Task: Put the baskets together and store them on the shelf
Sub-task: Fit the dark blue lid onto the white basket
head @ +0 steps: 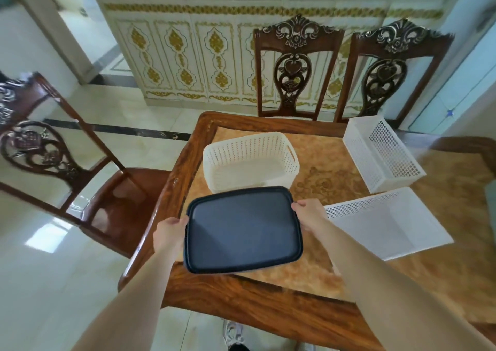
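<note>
A dark grey tray (243,228) is held flat over the near left part of the table. My left hand (169,231) grips its left edge and my right hand (308,214) grips its right edge. Just beyond it stands a cream woven basket (251,160) with oval handle holes. A white perforated rectangular basket (386,222) lies tilted on the table to the right of the tray. Another white perforated basket (382,153) rests at the far right, leaning on its side.
The wooden table (241,294) has a raised brown rim and a marbled orange top. Two carved chairs (295,66) stand behind it, another chair (80,179) at its left corner. A cream and gold cabinet (188,55) lines the wall. My shoe (233,334) shows below the table edge.
</note>
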Available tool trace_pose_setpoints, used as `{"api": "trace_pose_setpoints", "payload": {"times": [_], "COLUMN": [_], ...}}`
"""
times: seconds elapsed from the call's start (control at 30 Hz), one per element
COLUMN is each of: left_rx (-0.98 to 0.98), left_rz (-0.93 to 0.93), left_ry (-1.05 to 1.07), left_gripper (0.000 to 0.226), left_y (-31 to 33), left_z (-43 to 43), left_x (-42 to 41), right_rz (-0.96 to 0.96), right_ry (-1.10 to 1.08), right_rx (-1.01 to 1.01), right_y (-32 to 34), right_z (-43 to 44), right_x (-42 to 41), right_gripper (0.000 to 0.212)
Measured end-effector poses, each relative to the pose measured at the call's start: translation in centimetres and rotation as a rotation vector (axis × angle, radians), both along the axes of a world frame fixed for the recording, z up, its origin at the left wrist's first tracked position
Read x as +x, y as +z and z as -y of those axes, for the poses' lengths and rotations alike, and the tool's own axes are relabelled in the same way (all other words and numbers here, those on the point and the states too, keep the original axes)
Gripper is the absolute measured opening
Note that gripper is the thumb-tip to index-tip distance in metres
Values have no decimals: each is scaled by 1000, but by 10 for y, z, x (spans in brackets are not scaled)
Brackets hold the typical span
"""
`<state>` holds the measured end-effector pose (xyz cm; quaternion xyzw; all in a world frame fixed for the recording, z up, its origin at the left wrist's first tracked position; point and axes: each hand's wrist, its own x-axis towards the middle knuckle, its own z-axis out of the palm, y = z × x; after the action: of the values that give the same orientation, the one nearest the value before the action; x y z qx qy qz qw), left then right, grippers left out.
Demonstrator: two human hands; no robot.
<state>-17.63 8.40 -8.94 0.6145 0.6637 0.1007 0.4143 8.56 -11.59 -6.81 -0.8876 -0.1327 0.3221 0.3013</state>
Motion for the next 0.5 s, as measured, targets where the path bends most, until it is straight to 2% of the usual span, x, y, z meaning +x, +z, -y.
{"api": "trace_pose_setpoints", "payload": {"times": [0.07, 0.17, 0.27, 0.4, 0.5], "left_rx": [22, 44, 67, 15, -32], "left_rz": [72, 251, 413, 652, 740], "left_ry": [53, 178, 286, 402, 439], "left_gripper": [32, 21, 24, 37, 30], "left_y": [18, 44, 59, 69, 84], "left_z": [15, 39, 60, 77, 85], "left_x": [8, 18, 24, 30, 29], "right_rz": [49, 2, -88, -135, -134], "right_ry": [-1, -5, -15, -81, -156], "right_rx": [53, 183, 279, 303, 433], "right_y": [11, 29, 46, 63, 79], "right_z": [8, 23, 40, 52, 58], "right_x": [6, 17, 26, 30, 35], "right_gripper": [32, 31, 39, 50, 47]}}
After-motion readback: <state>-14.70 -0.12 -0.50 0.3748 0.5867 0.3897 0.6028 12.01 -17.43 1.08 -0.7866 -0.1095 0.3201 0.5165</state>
